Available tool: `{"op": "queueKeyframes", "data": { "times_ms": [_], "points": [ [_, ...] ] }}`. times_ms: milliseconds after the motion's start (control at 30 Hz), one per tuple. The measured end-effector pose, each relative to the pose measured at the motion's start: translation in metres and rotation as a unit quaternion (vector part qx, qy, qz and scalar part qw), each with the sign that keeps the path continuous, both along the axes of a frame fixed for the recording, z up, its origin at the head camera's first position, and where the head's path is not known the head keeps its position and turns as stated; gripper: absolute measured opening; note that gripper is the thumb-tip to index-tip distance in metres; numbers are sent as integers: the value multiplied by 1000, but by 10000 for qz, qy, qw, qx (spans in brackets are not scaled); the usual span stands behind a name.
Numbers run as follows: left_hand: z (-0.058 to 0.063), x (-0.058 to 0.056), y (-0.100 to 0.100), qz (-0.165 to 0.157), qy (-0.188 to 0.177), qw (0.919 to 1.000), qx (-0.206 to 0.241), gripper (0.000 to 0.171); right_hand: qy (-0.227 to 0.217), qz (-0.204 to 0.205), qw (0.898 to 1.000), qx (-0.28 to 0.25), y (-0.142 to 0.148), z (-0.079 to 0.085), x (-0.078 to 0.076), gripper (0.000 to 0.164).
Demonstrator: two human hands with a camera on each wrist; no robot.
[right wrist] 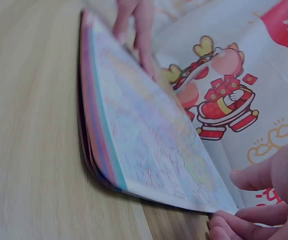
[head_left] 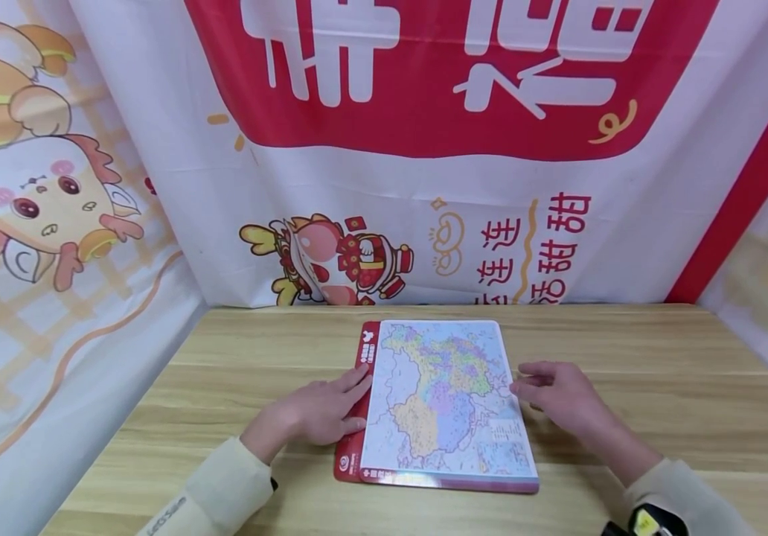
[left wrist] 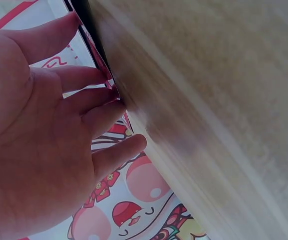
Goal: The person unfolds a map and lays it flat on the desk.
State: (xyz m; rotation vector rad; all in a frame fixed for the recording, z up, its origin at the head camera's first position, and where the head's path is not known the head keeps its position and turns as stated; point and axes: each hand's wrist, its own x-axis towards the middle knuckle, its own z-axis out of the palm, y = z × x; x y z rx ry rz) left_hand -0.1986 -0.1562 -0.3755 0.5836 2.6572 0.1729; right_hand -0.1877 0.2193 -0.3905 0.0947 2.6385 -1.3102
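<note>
A flat map board [head_left: 447,406] with a red left margin, coloured regions and rounded corners lies on the wooden table. My left hand [head_left: 327,409] rests on the red margin with fingers spread and straight. In the left wrist view, the fingers of the left hand [left wrist: 48,120] reach the board's edge. On the opposite side, my right hand [head_left: 558,394] pinches the board's edge, one fingertip slightly overlapping the map. Close up in the right wrist view, the fingertips [right wrist: 226,222] are right at the edge, with another finger held apart. Several coloured layers show along the board's near side.
The wooden table [head_left: 652,357] extends around the board and meets a printed cloth backdrop [head_left: 424,186] at its far edge. A cloth with a cartoon figure [head_left: 42,201] hangs on the left side. A dark device [head_left: 652,521] sits at the right sleeve.
</note>
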Motion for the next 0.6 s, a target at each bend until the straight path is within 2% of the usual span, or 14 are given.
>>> {"op": "queueKeyframes", "data": {
  "times_ms": [67, 167, 400, 600],
  "points": [
    [0, 2, 0, 2, 33, 10000, -17, 81, -307, -176, 9980, -530, 0, 1, -1, 63],
    [1, 3, 1, 1, 56, 10000, -39, 81, -532, -378, 9921, -1076, 1, 1, -2, 62],
    [-1, 3, 3, -64, 137, 9998, -106, 82, -571, -616, 9802, -1791, 2, -3, -5, 61],
    [1, 4, 3, -42, 108, 9999, -83, 82, -655, -867, 9657, -2358, -3, -4, -9, 60]
  ]
}}
